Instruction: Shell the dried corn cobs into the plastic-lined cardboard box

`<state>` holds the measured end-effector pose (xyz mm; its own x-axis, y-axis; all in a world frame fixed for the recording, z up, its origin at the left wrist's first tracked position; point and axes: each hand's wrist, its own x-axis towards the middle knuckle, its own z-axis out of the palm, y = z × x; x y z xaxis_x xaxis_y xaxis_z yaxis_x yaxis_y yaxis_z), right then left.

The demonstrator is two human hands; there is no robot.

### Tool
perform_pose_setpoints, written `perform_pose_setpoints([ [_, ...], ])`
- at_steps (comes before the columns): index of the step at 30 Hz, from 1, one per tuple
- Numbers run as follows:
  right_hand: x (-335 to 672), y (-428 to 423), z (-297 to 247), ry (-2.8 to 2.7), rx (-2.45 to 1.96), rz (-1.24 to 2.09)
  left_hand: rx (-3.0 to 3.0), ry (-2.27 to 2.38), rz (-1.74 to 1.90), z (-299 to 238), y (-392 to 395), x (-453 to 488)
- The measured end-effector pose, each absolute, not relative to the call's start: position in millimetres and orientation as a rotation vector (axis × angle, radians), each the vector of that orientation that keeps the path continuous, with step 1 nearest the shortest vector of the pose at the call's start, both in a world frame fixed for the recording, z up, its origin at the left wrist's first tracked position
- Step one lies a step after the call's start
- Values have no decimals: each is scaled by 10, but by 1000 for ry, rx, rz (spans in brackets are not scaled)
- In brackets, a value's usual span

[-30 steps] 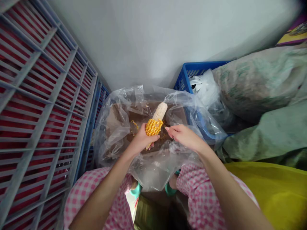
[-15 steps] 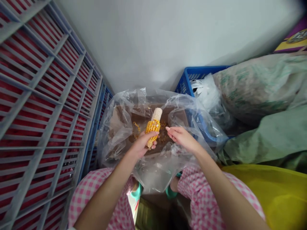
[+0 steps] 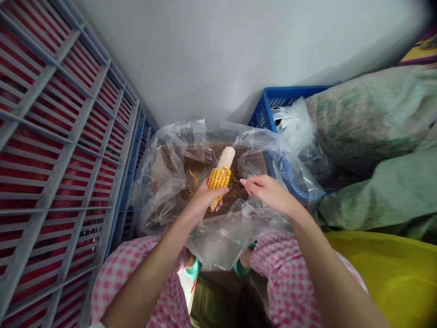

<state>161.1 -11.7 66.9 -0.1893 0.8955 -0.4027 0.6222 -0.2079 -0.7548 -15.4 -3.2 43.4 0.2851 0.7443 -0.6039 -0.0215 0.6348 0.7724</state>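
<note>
Fingers (image 3: pixel 249 181) of the right hand (image 3: pixel 271 193) eased back from the corn cob (image 3: pixel 219 178).

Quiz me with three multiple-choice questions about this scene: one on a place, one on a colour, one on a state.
1. Where do the loose corn kernels lie?
A. On brown cardboard inside a clear plastic bag
B. On the person's sleeve
C. In the white bag

2. What colour is the crate behind the right hand?
A. Yellow
B. Green
C. Blue

3. What state is the corn cob in the left hand in?
A. Still in its husk
B. Bare at the top, kernels left lower down
C. Fully covered in kernels

1: A, kernels are scattered on the cardboard.
2: C, its blue mesh walls show.
3: B, pale bare cob shows above a yellow band of kernels.
</note>
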Motion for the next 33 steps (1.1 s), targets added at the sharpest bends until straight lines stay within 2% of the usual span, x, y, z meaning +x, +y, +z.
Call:
perform_pose_setpoints([
  [10,1611,-81,573,-1799,-1695,1444,781,1178,518,499,-57,-182],
  [18,1441,-46,401,-1360,-1448,1709,456,924,519,432,-72,-228],
  [28,1599,-84,658,-1754,-1736,1361,671,1119,601,523,-42,-219],
  [33,1623,-77,656,-1748,-1814,1273,766,1152,572,501,-52,-175],
])
